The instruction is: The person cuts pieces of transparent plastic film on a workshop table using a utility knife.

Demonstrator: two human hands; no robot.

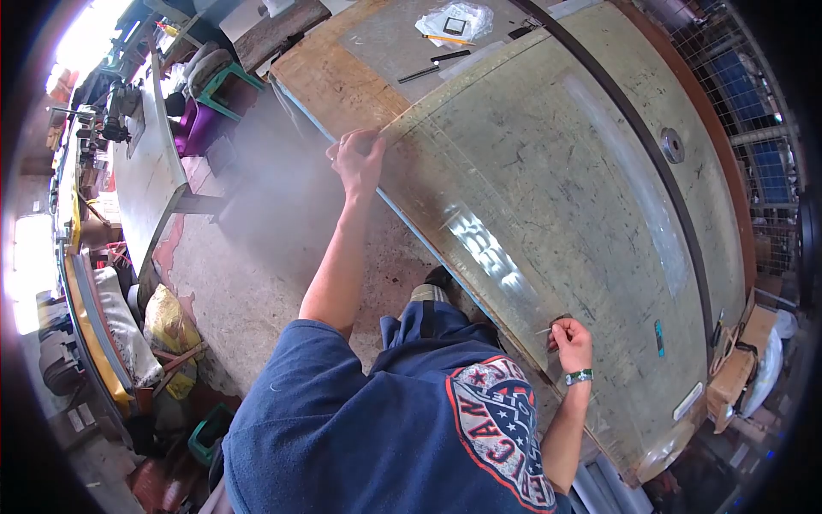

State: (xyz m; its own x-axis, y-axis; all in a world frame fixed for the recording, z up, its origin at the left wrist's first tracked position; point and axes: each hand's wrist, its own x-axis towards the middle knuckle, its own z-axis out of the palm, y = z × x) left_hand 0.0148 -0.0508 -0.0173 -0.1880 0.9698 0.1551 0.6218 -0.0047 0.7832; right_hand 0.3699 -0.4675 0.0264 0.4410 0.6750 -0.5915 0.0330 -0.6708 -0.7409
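Note:
A glossy clear plastic sheet point(484, 248) lies along the near edge of the large worktable point(531, 171), with bright reflections on it. At the table's edge, toward the sheet's far end, my left hand point(358, 161) has its fingers curled and closed at what looks like the sheet's corner. My right hand point(572, 344) is closed in a pinch above the near end. A thin, pale tip shows beside its fingertips, but the thing itself is too small to name. A patterned band circles my right wrist.
A long dark strip point(634, 111) crosses the table, with a round metal weight point(673, 146) beside it. Farther up lie a pencil point(448, 39) and a clear plastic bag point(467, 19). A teal cutter point(659, 337) rests at right. Another bench point(150, 163) stands left.

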